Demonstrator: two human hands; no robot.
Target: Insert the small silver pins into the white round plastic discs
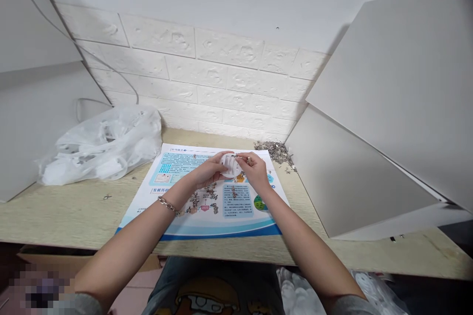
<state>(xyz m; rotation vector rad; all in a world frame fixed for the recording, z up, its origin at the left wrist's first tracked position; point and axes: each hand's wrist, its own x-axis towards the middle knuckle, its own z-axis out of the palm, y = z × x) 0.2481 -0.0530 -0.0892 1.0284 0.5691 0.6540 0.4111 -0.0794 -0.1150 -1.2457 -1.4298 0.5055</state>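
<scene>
My left hand (209, 170) is curled around a small round white plastic part (228, 164), holding it just above a blue and white printed sheet (221, 221). My right hand (254, 170) pinches a small metal piece (244, 158) at the top edge of that white part. A scatter of small metal pieces (203, 203) lies on the sheet below my hands. A chain bracelet is on my left wrist.
A crumpled clear plastic bag (101, 150) with white parts lies at the left on the wooden desk (66, 216). A heap of small metal pieces (276, 151) sits by the white brick wall. Grey panels (369, 172) lean at the right. Another bag (306, 295) rests below the desk edge.
</scene>
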